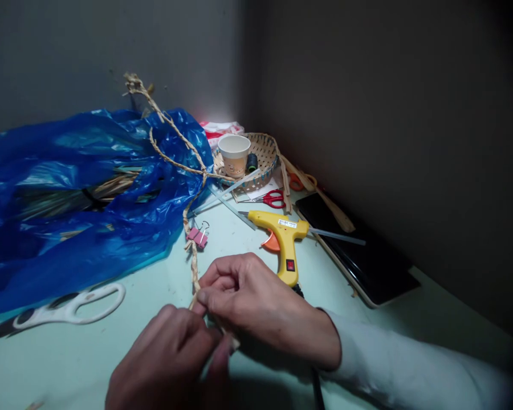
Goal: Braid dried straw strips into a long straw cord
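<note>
Straw-coloured cord (194, 262) was pinched between the thumb and fingers of the right hand (256, 290). Just beside that grip, the left hand (166, 353) was held with fingers curled close to the cord's lower end; whether anything was clasped by it could not be told, the fingers being blurred and partly hidden.

Beyond the grip, the cord was already twisted, it was judged, past a pink clip (199, 236) and up to a fork, where thinner arms were spread over the blue bag (68, 165) and toward the basket (263, 151). That part was taken as done. Nearer the hands, only a short pale end was shown, so the stretch at the fingers was judged unfinished; how much was left could not be told. Right of the grip, the glue gun (288, 239) was left unheld.
</note>
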Motion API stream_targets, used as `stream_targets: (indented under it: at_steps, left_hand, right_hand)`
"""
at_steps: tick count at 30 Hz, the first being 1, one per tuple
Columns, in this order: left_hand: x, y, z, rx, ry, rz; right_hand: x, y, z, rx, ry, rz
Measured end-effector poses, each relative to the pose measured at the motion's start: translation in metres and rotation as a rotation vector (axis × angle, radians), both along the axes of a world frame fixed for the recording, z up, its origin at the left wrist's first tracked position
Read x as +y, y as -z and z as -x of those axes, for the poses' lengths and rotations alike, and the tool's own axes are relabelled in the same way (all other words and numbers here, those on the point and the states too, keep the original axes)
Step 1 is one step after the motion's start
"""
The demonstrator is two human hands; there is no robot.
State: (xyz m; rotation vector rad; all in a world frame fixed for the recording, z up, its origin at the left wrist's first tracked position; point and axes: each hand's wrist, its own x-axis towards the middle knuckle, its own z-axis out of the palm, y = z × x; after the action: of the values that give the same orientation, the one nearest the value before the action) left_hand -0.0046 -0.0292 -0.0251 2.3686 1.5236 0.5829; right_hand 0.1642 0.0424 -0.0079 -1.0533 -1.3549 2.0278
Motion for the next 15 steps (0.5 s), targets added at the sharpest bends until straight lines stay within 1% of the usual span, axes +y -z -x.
stream_targets:
  at_steps: [2,3,4,5,7,8,9,10,12,15]
  left_hand:
    - [0.006,-0.013,-0.011,-0.184,-0.396,-0.080]
    - [0.009,-0.018,-0.016,-0.246,-0.546,-0.084]
    - [0.011,-0.022,-0.020,-0.326,-0.638,0.001]
    - [0.014,-0.025,-0.022,-0.451,-0.669,0.152]
    - [0.018,-0.026,-0.023,-0.754,-0.626,0.481]
    - [0.020,-0.026,-0.022,-0.890,-0.609,0.619]
    - [0.021,-0.025,-0.021,-0.988,-0.609,0.715]
    - [0.022,-0.025,-0.019,-1.050,-0.625,0.776]
    - [0.023,-0.025,-0.018,-1.083,-0.660,0.822]
    - [0.022,-0.026,-0.019,-1.093,-0.655,0.782]
  right_hand:
    - [-0.001,-0.001,0.000,-0.008,-0.004,-0.032]
    - [-0.002,-0.002,-0.001,-0.008,-0.009,-0.046]
    - [-0.002,-0.002,-0.001,-0.008,-0.012,-0.061]
    - [-0.002,-0.003,0.000,-0.010,-0.014,-0.078]
    - [-0.002,-0.002,0.000,-0.047,-0.008,-0.130]
    - [-0.002,-0.002,0.000,-0.084,-0.007,-0.174]
    - [-0.001,-0.001,0.000,-0.127,-0.007,-0.223]
    - [-0.001,0.000,-0.001,-0.174,-0.011,-0.279]
    - [0.000,0.000,-0.003,-0.251,-0.045,-0.394]
    - [0.001,-0.006,-0.009,-0.341,-0.141,-0.558]
